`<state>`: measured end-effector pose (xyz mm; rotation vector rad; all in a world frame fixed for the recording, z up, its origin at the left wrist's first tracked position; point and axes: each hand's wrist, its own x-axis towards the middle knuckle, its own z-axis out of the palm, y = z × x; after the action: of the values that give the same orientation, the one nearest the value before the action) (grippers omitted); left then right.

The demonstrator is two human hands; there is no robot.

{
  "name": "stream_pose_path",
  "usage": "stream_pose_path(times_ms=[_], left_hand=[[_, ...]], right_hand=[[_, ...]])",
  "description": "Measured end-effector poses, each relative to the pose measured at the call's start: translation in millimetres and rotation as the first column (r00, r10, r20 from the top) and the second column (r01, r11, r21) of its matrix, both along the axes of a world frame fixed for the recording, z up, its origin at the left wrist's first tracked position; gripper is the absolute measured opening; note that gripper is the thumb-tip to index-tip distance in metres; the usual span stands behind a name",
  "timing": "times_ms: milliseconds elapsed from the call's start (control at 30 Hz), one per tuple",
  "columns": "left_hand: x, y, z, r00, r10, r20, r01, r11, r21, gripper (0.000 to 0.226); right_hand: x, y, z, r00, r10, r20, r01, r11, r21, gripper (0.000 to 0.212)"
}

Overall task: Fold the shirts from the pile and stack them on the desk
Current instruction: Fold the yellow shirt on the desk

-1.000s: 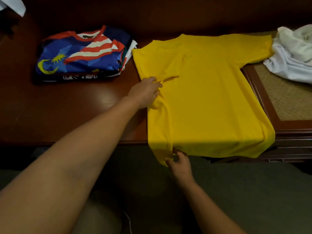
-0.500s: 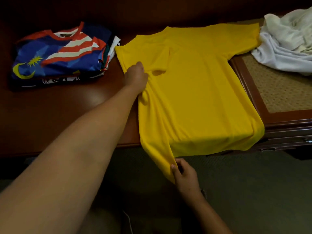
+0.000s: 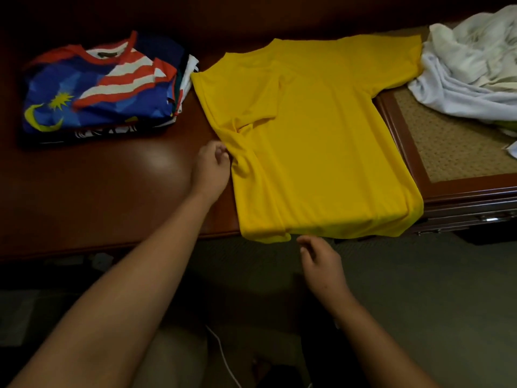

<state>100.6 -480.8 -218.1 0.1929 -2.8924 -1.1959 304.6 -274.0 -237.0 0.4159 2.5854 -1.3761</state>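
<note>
- A bright yellow short-sleeved T-shirt [image 3: 321, 152] lies flat on the dark reddish-brown polished wooden desk [image 3: 112, 191], its left side folded in over the body and its hem drooping over the front edge.
- My left hand [image 3: 211, 169] pinches the folded left edge of that shirt, fingers curled into the cloth.
- My right hand [image 3: 319, 259] hovers just below the hem, fingers loosely curled, gripping nothing.
- At the far left of the desk sits a stack of folded shirts [image 3: 100, 91], the top one blue with red-and-white stripes and a yellow crescent and star.
- A crumpled heap of white garments [image 3: 470, 68] rests at the right on a woven-topped, wood-framed side cabinet [image 3: 447, 152], touching the yellow sleeve.
</note>
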Motion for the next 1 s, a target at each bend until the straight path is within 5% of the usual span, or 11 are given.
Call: stream_pose_path(times_ms=[200, 500, 667, 833, 1000], left_hand=[[41.5, -5.4, 1.7, 0.945, -0.239, 0.222, 0.256, 0.966, -0.049, 0.039], [-60.3, -8.1, 9.4, 0.977, -0.004, 0.214, 0.012, 0.999, -0.036, 0.037], [-150.7, -6.5, 7.2, 0.999, 0.017, 0.051, -0.001, 0.955, -0.295, 0.045], [-217.2, -11.3, -7.0, 0.975, -0.127, 0.180, 0.204, 0.828, -0.523, 0.050], [-251.1, -9.9, -13.3, 0.968, -0.089, 0.235, 0.217, 0.767, -0.604, 0.053]], right_hand=[[-76.0, -26.1, 44.5, 0.996, 0.036, -0.087, -0.032, 0.999, 0.040, 0.024], [-279.0, -24.5, 44.1, 0.999, 0.010, -0.044, -0.003, 0.987, 0.162, 0.032], [-400.0, -14.1, 38.1, 1.000, 0.027, 0.002, -0.026, 0.947, 0.319, 0.046], [-461.7, -9.3, 26.5, 0.982, 0.158, 0.107, -0.191, 0.847, 0.496, 0.040], [-494.1, -3.8, 34.3, 0.987, 0.148, -0.058, -0.118, 0.927, 0.355, 0.019]])
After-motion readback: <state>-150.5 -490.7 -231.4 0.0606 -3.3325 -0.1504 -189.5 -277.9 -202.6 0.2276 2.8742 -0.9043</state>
